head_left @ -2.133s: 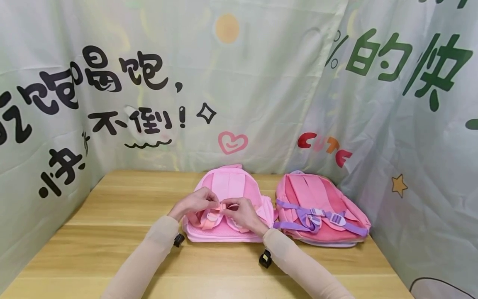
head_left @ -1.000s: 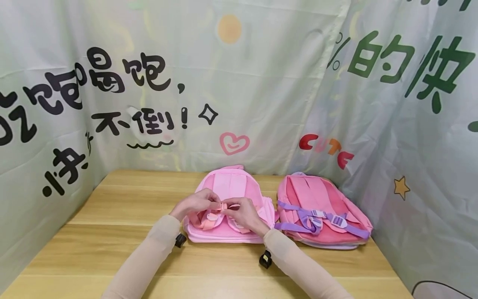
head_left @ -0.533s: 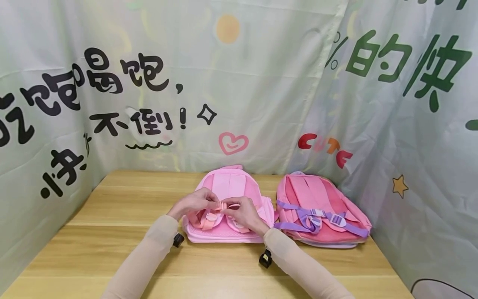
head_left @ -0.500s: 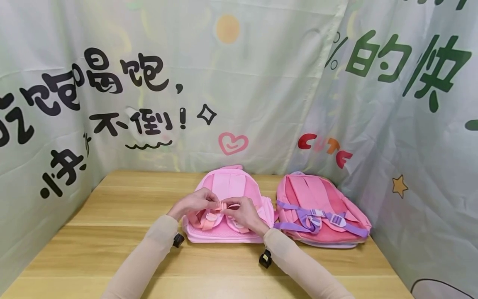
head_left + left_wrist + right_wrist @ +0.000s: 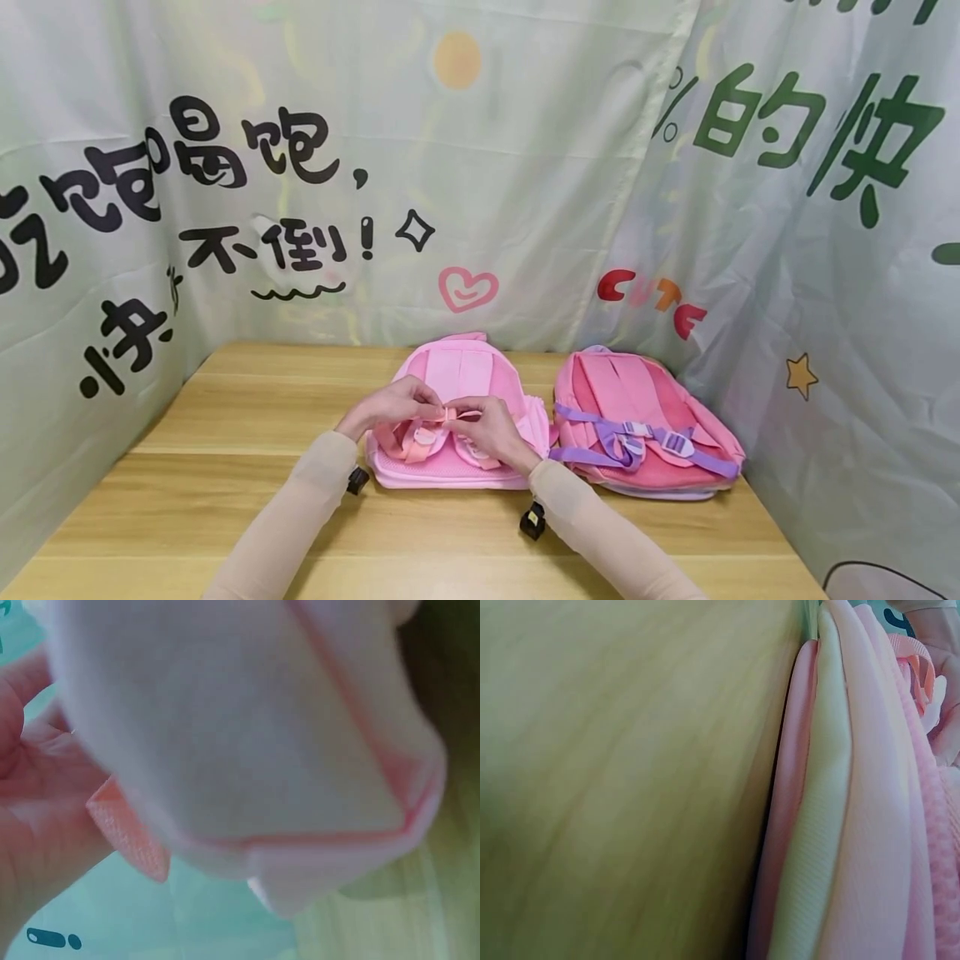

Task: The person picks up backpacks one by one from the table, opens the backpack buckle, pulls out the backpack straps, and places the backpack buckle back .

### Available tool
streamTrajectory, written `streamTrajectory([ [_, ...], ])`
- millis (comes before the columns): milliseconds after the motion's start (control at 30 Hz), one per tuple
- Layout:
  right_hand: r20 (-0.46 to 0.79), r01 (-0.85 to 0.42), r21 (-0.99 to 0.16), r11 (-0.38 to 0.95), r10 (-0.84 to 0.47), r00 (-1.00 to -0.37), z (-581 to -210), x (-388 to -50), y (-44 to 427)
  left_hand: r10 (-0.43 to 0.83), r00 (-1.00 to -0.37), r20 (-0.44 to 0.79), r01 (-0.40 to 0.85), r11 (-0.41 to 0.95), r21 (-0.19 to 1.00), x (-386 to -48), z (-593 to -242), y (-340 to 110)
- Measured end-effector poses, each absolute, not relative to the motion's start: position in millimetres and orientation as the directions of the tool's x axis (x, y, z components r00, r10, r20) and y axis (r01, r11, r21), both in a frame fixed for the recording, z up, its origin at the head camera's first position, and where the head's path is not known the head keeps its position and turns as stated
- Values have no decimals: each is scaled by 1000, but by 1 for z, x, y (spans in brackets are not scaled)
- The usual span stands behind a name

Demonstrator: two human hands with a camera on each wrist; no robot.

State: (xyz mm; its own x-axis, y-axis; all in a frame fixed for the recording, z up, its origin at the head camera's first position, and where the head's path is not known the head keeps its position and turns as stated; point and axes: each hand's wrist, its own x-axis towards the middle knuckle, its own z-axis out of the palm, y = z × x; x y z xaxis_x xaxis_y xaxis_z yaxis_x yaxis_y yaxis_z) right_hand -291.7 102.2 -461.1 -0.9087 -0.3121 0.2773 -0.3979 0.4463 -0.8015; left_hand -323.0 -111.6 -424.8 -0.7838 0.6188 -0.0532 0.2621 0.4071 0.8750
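Note:
A light-pink backpack (image 5: pixel 457 371) lies with its shoulder-strap side up on the table. Over its middle, both hands meet at a peach webbing strap (image 5: pixel 448 414). My left hand (image 5: pixel 392 406) pinches the strap from the left, and my right hand (image 5: pixel 489 427) pinches it from the right. Fingertips hide much of the strap, so whether a buckle sits there is too small to tell. Below them lies a white-and-peach adjuster (image 5: pixel 424 437). The left wrist view has a loose peach strap end (image 5: pixel 131 832) beside the palm; the right wrist view mostly shows the backpack's side (image 5: pixel 855 787).
To the right lies a second, darker pink backpack (image 5: pixel 637 375) with purple straps (image 5: pixel 701 458) buckled across it. The wooden table (image 5: pixel 247 450) has printed curtains (image 5: pixel 525 167) at the back and sides. Black wrist cameras (image 5: pixel 533 521) hang under the sleeves.
Both hands hold nearly the same place on the peach strap throughout, with only tiny finger shifts. The head view sways slightly; both backpacks stay where they were.

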Motion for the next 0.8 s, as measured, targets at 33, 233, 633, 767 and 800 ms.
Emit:
streamTrajectory([
  [33, 278, -397, -803, 444, -310, -909, -461, -291, 102, 620, -783, -52, 265, 407, 874, -323, -424, -112],
  [233, 268, -383, -814, 437, -302, -915, -460, -290, 103, 624, -779, -60, 257, 405, 877, -322, -423, -113],
  [633, 275, -396, -812, 430, -316, -908, -460, -290, 100, 628, -778, -32, 300, 415, 859, -325, -428, -110],
  [767, 270, -387, -816, 429, -309, -912, -460, -290, 101, 616, -788, -19, 301, 411, 860, -325, -428, -112],
  [800, 268, -384, -819, 427, -307, -913, -459, -289, 101, 613, -790, -21, 294, 408, 864, -325, -428, -113],
])
